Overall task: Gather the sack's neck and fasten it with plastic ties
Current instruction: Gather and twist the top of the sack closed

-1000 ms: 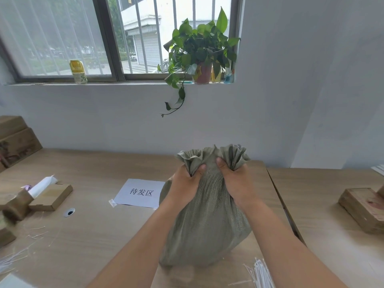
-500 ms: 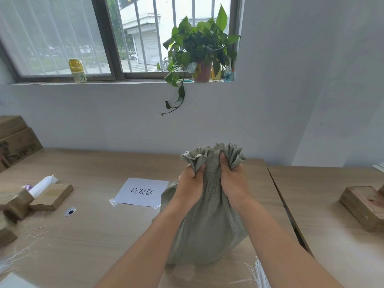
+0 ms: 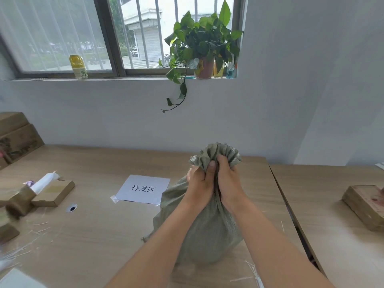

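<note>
Left hand: the left hand (image 3: 200, 183) is clenched tight round the sack's gathered neck (image 3: 216, 163), thumb up against the cloth, just below the ruffled mouth.
Right hand: the right hand (image 3: 228, 181) is clenched on the same neck from the other side, its knuckles touching the left hand's.
Sack: the grey-green woven sack (image 3: 207, 231) stands upright on the wooden table (image 3: 93, 235), its round body bulging below the two fists; what fills it is hidden.
Sack's mouth: the pleated cloth fans out above the fists.
Change: half a second ago the fists sat slightly apart with a strip of cloth showing between them; now they press together and the neck is squeezed narrower. The sack stands on the same spot.
Plastic ties: a loose bunch of white plastic ties (image 3: 254, 273) lies on the table just in front of the sack, toward the person; more thin white strands (image 3: 18, 250) are scattered well to the sack's left.
Paper label: a white sheet with printed characters (image 3: 143, 189) is taped flat just left of the sack, its corner tucked behind it.
Boxes: an open cardboard box (image 3: 53, 192) far left of the sack holds a white roll (image 3: 44, 181) sticking out of it; a wooden block (image 3: 365, 204) lies well right of the sack on the neighbouring table.
Windowsill: a potted plant (image 3: 202, 46) stands up behind the sack.
</note>
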